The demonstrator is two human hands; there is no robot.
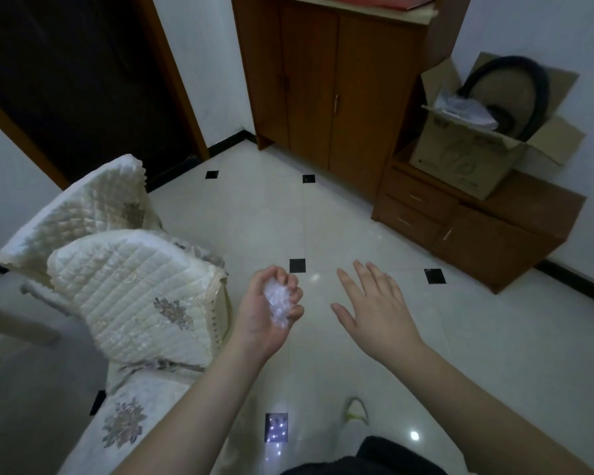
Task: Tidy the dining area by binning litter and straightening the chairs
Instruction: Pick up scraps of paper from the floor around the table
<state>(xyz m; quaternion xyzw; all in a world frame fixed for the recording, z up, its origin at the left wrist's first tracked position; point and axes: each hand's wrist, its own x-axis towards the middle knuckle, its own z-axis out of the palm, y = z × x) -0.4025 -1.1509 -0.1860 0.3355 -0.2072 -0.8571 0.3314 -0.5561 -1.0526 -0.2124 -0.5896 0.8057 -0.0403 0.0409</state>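
My left hand [261, 310] is curled around a crumpled wad of clear plastic litter [277, 305], held palm-up over the floor. To its right, my right hand [374, 303] is spread flat with fingers apart and holds nothing. Two dining chairs with cream quilted covers stand at the left: the nearer chair [141, 293] has its back just left of my left hand, and the farther chair [83, 207] is behind it. No bin is in view.
A glossy white tiled floor [323, 228] with small black inlays stretches ahead. A tall wooden cabinet [330, 90] stands at the back, a low drawer unit [477, 231] at the right with an open cardboard box [474, 156] on it. A dark doorway [83, 80] opens at back left.
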